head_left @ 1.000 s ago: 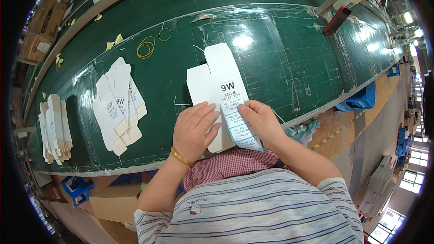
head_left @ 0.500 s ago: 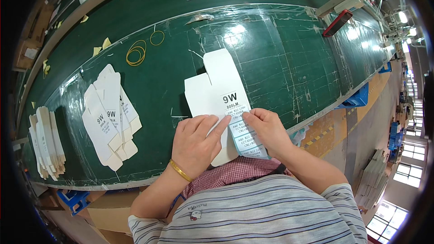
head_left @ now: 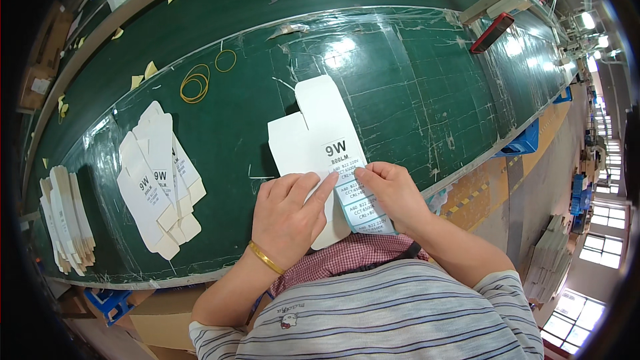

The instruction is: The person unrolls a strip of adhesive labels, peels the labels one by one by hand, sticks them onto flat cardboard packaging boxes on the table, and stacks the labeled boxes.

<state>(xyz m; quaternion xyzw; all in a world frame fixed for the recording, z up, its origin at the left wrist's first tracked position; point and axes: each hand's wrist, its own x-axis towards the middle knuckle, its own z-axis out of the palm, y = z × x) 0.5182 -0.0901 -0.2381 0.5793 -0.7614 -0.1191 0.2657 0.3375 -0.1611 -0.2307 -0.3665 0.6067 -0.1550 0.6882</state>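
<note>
A flat white folding carton (head_left: 287, 137) with dark print lies at the table's front edge before me. My left hand (head_left: 288, 210) rests on it, fingers stretched out, the index fingertip at the left side of a printed label. My right hand (head_left: 393, 193) pinches a strip of pale blue-edged labels (head_left: 363, 210) between thumb and fingers. The strip's top label lies on the carton just under the large print, and its lower end hangs toward my lap. Part of the carton is hidden beneath my left hand and the strip.
A fanned pile of similar flat cartons (head_left: 148, 190) lies to the left, with a narrower stack (head_left: 67, 220) beyond it. Rubber bands (head_left: 195, 84) sit farther back on the green table (head_left: 233, 133). A red-and-black device (head_left: 492, 33) stands at the far right. Blue bins (head_left: 520, 140) are beside the table.
The strip's top label now sits slightly lower against the carton, leaving the smaller print above it fully visible. Both hands keep nearly the same pose. The whole view has shifted a little.
</note>
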